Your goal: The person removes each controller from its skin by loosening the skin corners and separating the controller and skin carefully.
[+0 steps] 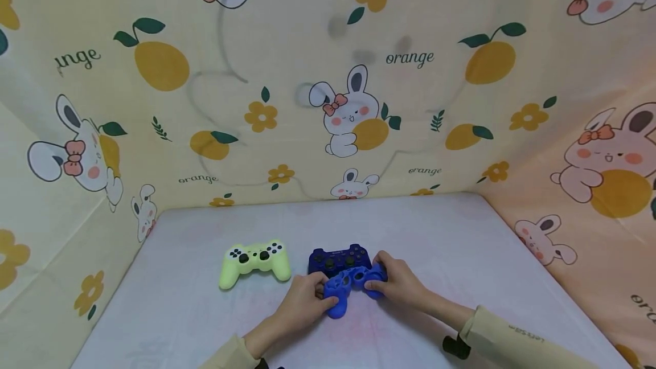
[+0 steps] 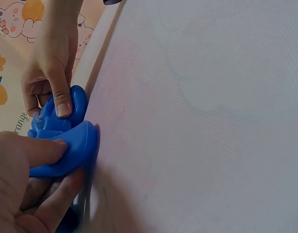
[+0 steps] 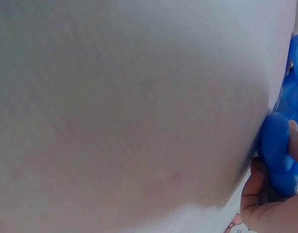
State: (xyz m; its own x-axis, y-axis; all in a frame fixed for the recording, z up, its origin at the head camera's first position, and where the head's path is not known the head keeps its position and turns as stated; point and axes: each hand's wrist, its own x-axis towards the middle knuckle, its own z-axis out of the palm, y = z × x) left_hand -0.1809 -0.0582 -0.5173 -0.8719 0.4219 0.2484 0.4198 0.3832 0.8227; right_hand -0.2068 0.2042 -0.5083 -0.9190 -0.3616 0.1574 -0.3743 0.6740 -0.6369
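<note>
A bright blue, soft-looking game controller cover (image 1: 339, 285) with holes in its face is held between both hands, low over the table. My left hand (image 1: 303, 302) pinches its left grip, thumb on top and fingers below, as the left wrist view also shows on the cover (image 2: 80, 148). On the other grip, my right hand (image 1: 402, 282) has its thumb over the front and fingers behind. Just beyond lies a dark blue game controller (image 1: 332, 259), its lower part overlapped by the cover in the head view.
To the left, a pale green game controller (image 1: 254, 258) lies face up on the white tabletop (image 1: 195, 323). Curtains (image 1: 287, 73) printed with rabbits and oranges stand along the back and both sides of the table.
</note>
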